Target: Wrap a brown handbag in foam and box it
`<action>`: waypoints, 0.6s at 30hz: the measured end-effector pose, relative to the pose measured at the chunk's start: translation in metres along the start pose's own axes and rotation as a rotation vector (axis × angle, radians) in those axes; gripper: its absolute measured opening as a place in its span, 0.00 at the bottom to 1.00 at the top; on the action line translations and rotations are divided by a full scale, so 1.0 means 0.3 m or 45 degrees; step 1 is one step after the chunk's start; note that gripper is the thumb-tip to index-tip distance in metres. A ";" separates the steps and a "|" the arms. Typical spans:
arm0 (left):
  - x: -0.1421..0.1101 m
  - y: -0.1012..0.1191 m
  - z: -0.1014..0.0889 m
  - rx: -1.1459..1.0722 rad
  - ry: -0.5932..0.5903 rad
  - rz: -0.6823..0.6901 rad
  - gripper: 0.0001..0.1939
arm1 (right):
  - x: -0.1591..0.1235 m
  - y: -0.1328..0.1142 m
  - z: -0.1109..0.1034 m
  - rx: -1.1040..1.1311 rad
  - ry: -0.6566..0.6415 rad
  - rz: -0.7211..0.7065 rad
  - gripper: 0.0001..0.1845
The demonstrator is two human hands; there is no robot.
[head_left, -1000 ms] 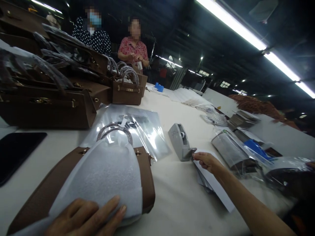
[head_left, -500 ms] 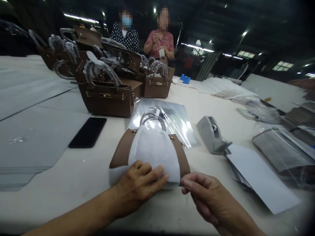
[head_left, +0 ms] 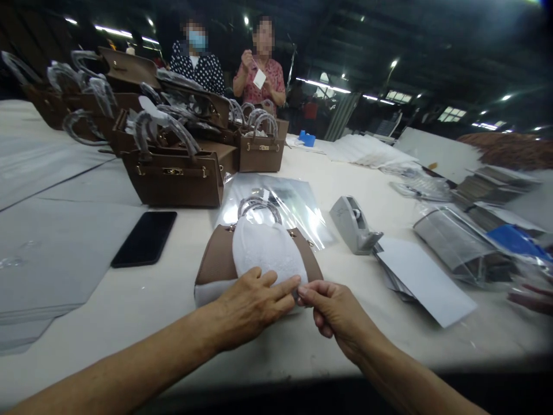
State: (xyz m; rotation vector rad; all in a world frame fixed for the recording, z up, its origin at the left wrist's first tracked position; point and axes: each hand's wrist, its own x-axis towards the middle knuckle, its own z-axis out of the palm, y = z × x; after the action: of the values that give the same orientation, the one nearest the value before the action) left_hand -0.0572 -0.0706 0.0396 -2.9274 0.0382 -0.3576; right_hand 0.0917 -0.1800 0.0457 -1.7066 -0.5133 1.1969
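Works at a brown bag (head_left: 218, 256) on the worktop (head_left: 268, 369), partly under a white wrap (head_left: 265, 248). Presses the wrap with spread fingers of the left hand (head_left: 250, 302); pinches at its edge with the right hand (head_left: 337, 305), cannot tell on what. Could skew or crease the wrap by easing that pressure early.

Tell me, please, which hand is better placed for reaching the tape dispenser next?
The right hand, probably: it is nearer to the tape dispenser, while the left hand rests on the white wrap over the brown bag.
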 end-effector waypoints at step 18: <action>0.015 -0.011 0.013 -0.027 -0.060 0.022 0.08 | -0.036 0.228 -0.097 -0.936 0.451 -1.371 0.22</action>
State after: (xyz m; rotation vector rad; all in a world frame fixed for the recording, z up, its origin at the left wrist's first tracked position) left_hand -0.0519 -0.0670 0.0377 -2.9532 0.0608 -0.2877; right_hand 0.1009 -0.2330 -0.0069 -1.7176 -1.5098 -0.1039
